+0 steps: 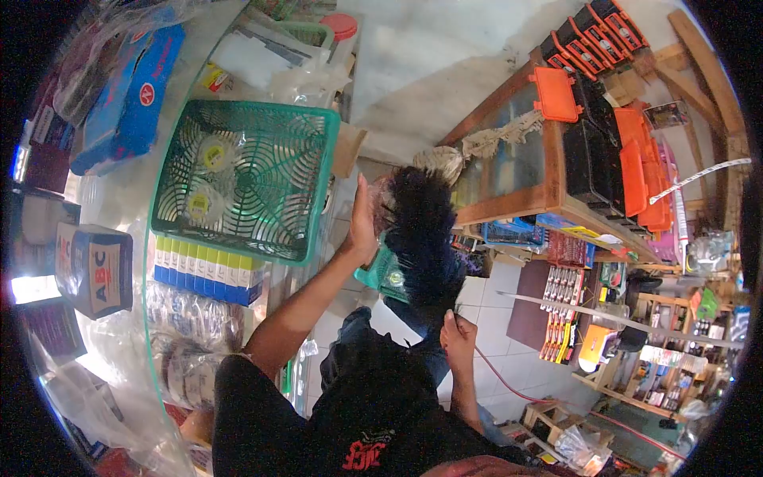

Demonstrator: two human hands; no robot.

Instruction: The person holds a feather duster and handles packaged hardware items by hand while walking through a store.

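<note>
A dark, bushy duster (429, 238) slants across the middle of the view. Its lower end is in my right hand (458, 340), whose fingers are closed round it. My left hand (366, 221) is raised beside the duster's upper part, palm turned toward it, next to a clear plastic-wrapped item (385, 199) that is partly hidden. To the left, a green plastic basket (274, 176) rests on the glass counter (163, 238) and holds two clear packs with yellow labels (213, 155). Below my left hand, part of another green basket (373, 274) shows.
A blue box (135, 95) and an ABC box (95, 270) stand on the far left. Blue-and-green packets (205, 270) line up under the basket. On the right is a wooden-framed cabinet (509, 203) with orange and black cases (592, 151). A red hose (524, 395) crosses the tiled floor.
</note>
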